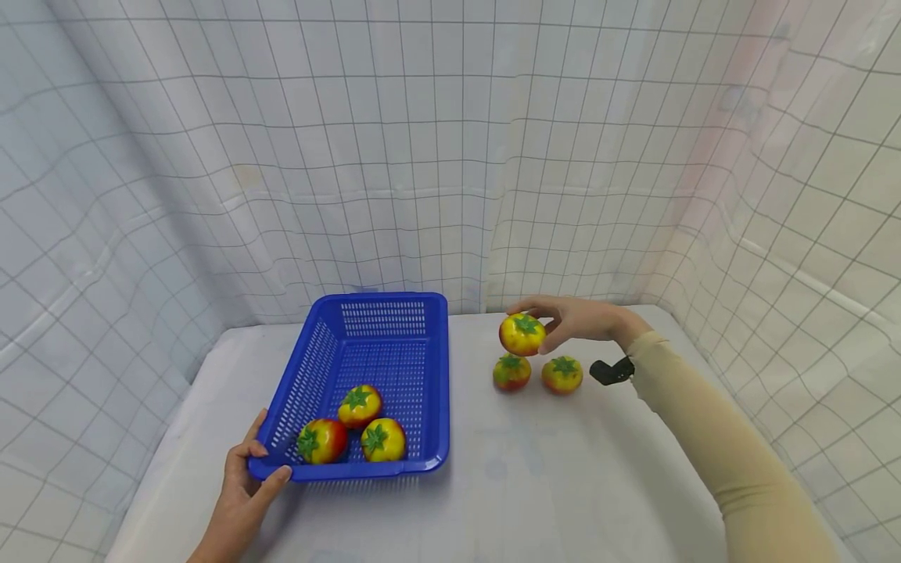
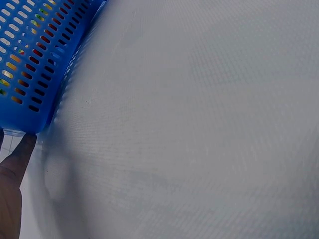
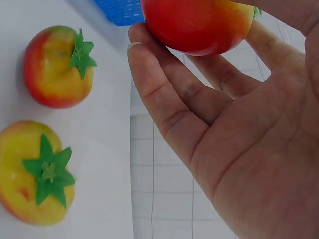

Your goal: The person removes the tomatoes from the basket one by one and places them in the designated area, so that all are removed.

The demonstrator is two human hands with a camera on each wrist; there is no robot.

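Note:
My right hand (image 1: 573,319) holds a yellow-red tomato (image 1: 522,335) with a green star-shaped top, raised above the table. In the right wrist view, the held tomato (image 3: 197,22) shows its red side between thumb and fingers. Just below that hand, two more tomatoes, one (image 1: 511,372) beside the other (image 1: 561,375), rest on the white table. My left hand (image 1: 242,489) grips the near left corner of a blue plastic basket (image 1: 442,375), thumb at the front rim and fingers along the side. Inside the basket's near end lie three tomatoes (image 1: 383,439).
The white table (image 1: 507,485) is walled in at the back and both sides by white sheeting with a grid pattern (image 1: 450,156). A black device (image 1: 611,371) is worn at my right wrist, by the beige sleeve (image 1: 711,461).

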